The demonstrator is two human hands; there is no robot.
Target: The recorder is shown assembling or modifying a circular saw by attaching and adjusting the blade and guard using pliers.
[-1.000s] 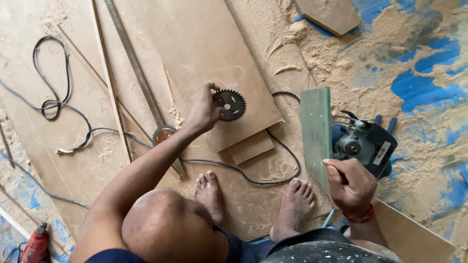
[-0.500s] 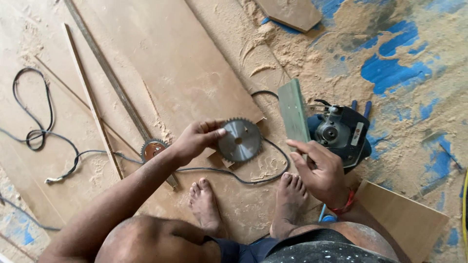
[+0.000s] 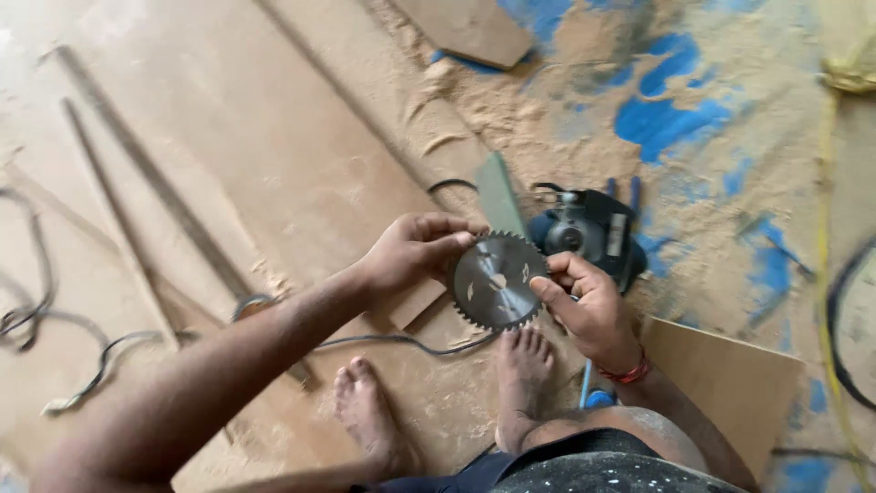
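A round toothed saw blade (image 3: 497,281) is held flat in front of me, above my feet. My left hand (image 3: 411,251) grips its left rim with the fingers curled over the edge. My right hand (image 3: 584,301) pinches its right rim with thumb and fingers; a red band circles that wrist. Just beyond the blade lies a dark circular saw (image 3: 589,233) on the sawdust-covered floor, beside a green plate (image 3: 500,196) standing on edge.
Large brown boards (image 3: 274,155) lie on the floor to the left, with thin wooden strips (image 3: 119,228) across them. A black cable (image 3: 36,301) loops at far left. A small board (image 3: 730,383) lies at right. My bare feet (image 3: 525,365) rest below the blade.
My left hand carried the blade from the board toward me. My right hand rose and took hold of its right edge. The view has shifted nearer to the saw.
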